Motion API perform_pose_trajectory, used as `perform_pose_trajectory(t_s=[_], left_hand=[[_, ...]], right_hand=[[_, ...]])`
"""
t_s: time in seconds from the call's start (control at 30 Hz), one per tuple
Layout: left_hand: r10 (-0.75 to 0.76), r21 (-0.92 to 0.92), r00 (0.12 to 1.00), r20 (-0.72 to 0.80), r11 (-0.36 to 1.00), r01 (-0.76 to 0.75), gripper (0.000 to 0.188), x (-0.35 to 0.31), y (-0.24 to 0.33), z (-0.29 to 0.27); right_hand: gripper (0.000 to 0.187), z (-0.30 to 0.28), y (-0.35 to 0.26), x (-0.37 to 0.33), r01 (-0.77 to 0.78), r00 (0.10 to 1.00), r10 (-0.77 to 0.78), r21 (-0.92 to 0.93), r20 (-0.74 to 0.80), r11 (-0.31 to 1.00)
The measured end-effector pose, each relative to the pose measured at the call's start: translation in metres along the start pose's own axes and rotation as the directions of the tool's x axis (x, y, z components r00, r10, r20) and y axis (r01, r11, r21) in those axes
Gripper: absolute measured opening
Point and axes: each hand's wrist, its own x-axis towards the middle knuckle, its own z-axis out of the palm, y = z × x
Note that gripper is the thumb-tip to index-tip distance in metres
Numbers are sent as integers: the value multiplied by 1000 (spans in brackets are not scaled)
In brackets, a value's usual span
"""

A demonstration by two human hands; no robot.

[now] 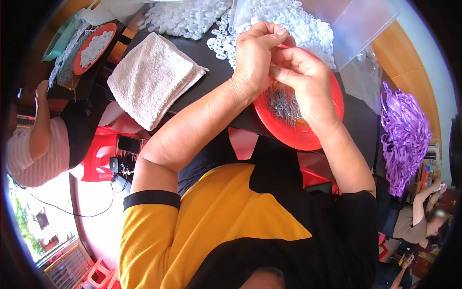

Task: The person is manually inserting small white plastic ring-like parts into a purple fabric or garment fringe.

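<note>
Both my hands are raised over a red bowl [284, 138] at the table's edge, close together. The thumb and fingers of my left hand [257, 53] are pinched at the bowl's far side; whatever is between them is too small to make out. Just to the right and slightly nearer, my right hand [308, 84] has its thumb and forefinger closed, and what they hold is hidden. Inside the bowl lies a heap of thin grey metal-looking pieces [285, 107]. Beyond the hands spreads a pile of small white oval plastic pieces [308, 29], partly covered by my fingers.
A folded beige towel [151, 79] lies left of my forearm. Clear plastic sheeting [361, 29] rises at the far right, and a bundle of purple ribbon [406, 137] hangs at the right. Co-workers sit at both sides, the left one near a red tray [107, 34] of white pieces.
</note>
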Motion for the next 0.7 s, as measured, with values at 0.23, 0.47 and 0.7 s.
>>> perform_pose_trajectory(t_s=[0.23,0.47,0.7], left_hand=[[37,92,999,31,995,-39,10,2,-3,-5],[96,206,995,41,973,-102,13,0,-7,-4],[-10,279,991,136,960,-28,15,-2,-7,-3]], right_hand=[[14,6,-7,-10,-192,980,191,-11,-54,981],[10,-14,-6,-9,-56,989,66,74,-134,996],[15,-66,-9,10,-54,991,69,131,-113,990]])
